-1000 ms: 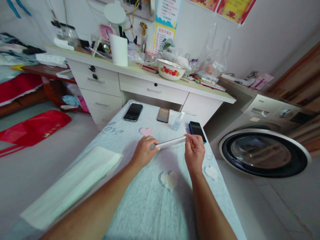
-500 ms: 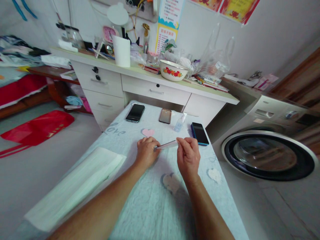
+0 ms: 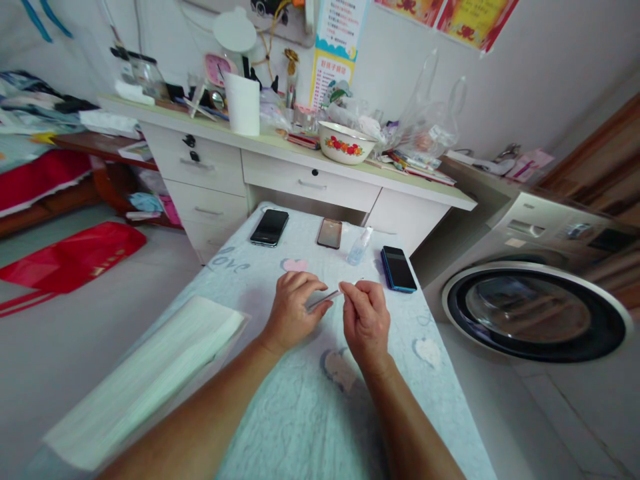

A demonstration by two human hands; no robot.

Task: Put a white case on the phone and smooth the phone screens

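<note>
A thin flat object [image 3: 324, 301], seen nearly edge-on, is held over the cloth-covered table between my two hands. My left hand [image 3: 295, 310] has its thumb below and its fingers above, closed around the object's left side. The fingers of my right hand [image 3: 367, 320] are pinched at its right end. Beyond the hands lie a black phone [image 3: 270, 227], a brownish phone case or phone [image 3: 329, 234] and a small clear spray bottle [image 3: 360, 245]. A phone with a blue edge [image 3: 399, 269] rests right of my right hand.
A folded pale cloth or paper [image 3: 145, 380] lies along the table's left side. Behind the table stands a white desk [image 3: 280, 150] with a flowered bowl [image 3: 346, 143] and a white cylinder [image 3: 243, 105]. A washing machine [image 3: 535, 293] is at the right.
My right hand has moved left, closer to my left hand. My left hand has turned and its thumb now shows under the thin object, which tilts more steeply.
</note>
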